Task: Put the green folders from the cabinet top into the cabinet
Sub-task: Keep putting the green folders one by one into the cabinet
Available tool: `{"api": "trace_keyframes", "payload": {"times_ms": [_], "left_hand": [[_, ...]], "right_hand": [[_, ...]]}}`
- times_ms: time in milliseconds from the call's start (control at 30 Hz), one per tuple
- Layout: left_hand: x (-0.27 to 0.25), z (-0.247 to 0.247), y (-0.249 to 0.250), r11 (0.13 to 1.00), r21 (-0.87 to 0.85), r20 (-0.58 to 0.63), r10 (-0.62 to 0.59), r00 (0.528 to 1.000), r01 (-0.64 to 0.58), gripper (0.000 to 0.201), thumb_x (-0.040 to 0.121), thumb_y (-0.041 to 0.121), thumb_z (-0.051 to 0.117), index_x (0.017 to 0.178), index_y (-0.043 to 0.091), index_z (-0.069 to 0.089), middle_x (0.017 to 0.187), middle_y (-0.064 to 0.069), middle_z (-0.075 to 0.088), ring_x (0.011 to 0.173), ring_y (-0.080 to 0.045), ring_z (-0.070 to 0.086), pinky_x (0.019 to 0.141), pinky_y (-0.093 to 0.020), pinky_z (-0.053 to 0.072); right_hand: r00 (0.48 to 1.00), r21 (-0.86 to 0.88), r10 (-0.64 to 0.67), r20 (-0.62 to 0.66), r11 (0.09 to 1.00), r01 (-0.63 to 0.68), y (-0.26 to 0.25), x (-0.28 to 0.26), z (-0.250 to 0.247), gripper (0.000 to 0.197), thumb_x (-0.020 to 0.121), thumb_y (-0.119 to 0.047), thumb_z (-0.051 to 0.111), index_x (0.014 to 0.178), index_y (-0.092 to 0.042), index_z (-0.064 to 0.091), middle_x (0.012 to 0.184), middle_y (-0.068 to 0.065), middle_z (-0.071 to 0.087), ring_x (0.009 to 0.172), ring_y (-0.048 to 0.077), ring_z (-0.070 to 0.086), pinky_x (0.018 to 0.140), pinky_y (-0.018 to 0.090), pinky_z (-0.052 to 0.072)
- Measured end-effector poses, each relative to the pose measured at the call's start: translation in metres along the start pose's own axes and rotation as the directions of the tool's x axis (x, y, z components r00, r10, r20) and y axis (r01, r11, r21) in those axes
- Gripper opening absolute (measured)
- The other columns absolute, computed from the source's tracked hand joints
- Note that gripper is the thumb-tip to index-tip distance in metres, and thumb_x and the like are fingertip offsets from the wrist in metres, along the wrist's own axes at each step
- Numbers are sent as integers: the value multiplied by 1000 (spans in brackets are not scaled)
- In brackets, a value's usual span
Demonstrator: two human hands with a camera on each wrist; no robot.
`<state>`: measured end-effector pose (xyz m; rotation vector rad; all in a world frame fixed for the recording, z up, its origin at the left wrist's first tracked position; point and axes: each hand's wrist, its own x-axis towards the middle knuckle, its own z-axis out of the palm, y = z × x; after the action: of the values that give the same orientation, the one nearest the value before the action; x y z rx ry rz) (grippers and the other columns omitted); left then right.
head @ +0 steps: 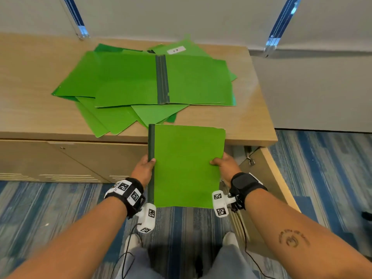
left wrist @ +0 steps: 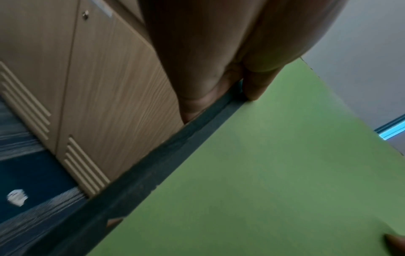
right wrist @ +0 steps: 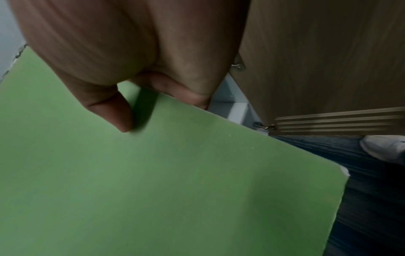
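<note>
I hold one closed green folder [head: 186,166] with a dark spine in front of the cabinet, just off its front edge. My left hand [head: 144,168] pinches the spine side, thumb on top [left wrist: 254,86]. My right hand [head: 225,165] pinches the opposite edge, thumb on the cover [right wrist: 114,110]. The same folder fills the left wrist view [left wrist: 274,173] and the right wrist view [right wrist: 153,181]. Several more green folders [head: 145,85] lie in a loose pile on the wooden cabinet top [head: 30,97], one spread open on top.
The right cabinet door [head: 269,178] stands open toward me, its hinges [head: 250,160] showing; the left doors [head: 70,162] are closed. A grey wall [head: 201,17] runs behind the cabinet. Blue striped carpet [head: 322,168] and my shoes [head: 132,242] are below.
</note>
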<state>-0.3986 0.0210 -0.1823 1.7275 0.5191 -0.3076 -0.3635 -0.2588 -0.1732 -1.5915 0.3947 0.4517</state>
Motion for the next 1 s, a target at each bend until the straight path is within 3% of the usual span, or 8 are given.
{"api": "trace_keyframes", "payload": {"times_ms": [300,400,467,567,667,800,867,1000], "left_hand": [[51,61,-121,985,16,53,-170,984,170,48,91,37,51,131,10,51,131,-7,59,121,-27,54,107,-46,40],[80,87,-136,978,46,47,-205,978,203,25,98,23,48,118,12,56,120,-8,63,111,-28,59,101,-41,44],[103,102,-135,979,19,8,-204,979,204,18,99,19,47,112,15,58,117,-8,63,111,-30,59,101,-40,44],[139,117,-127,977,2,-19,-211,977,211,40,100,15,46,138,6,44,135,-7,49,129,-29,45,107,-33,34],[175,132,-133,980,-33,-73,-197,978,195,53,96,12,51,146,12,35,145,-12,44,126,-30,47,101,-31,39],[203,140,-148,976,-18,-114,-218,969,217,64,95,10,52,151,19,23,150,-17,36,126,-35,48,94,-29,40],[209,144,-151,978,38,-101,-198,975,203,69,95,11,53,153,20,17,155,-11,29,133,-34,41,98,-28,38],[214,151,-166,983,163,-57,-70,996,78,77,92,13,58,154,17,12,161,-2,9,147,-22,14,119,-31,14]], "right_hand": [[967,-28,249,-53,968,-251,112,55,-27,34,85,10,51,112,-7,62,99,14,68,83,27,63,87,44,51],[953,-46,293,-82,954,-297,149,77,-42,35,85,6,56,118,-2,55,101,14,68,83,27,64,81,39,52],[946,-50,292,-138,952,-301,163,92,-46,32,84,11,54,112,-4,53,96,13,66,77,23,61,69,32,52],[947,-58,230,-223,967,-248,175,121,-42,37,80,18,51,103,-10,51,102,19,65,75,23,60,63,29,52],[948,-38,177,-263,980,-194,182,164,-37,42,79,19,50,110,-9,50,112,21,63,85,26,60,69,33,52],[956,-123,111,-270,981,-148,177,224,-30,45,83,15,51,123,-5,48,110,18,63,77,24,59,54,23,49],[955,-198,86,-284,969,-147,178,252,-29,43,85,10,54,126,-3,50,119,22,62,89,30,62,61,23,50],[954,-555,93,-284,795,-243,168,284,-32,39,100,-15,40,138,-10,48,145,9,47,136,24,40,113,27,26]]}}
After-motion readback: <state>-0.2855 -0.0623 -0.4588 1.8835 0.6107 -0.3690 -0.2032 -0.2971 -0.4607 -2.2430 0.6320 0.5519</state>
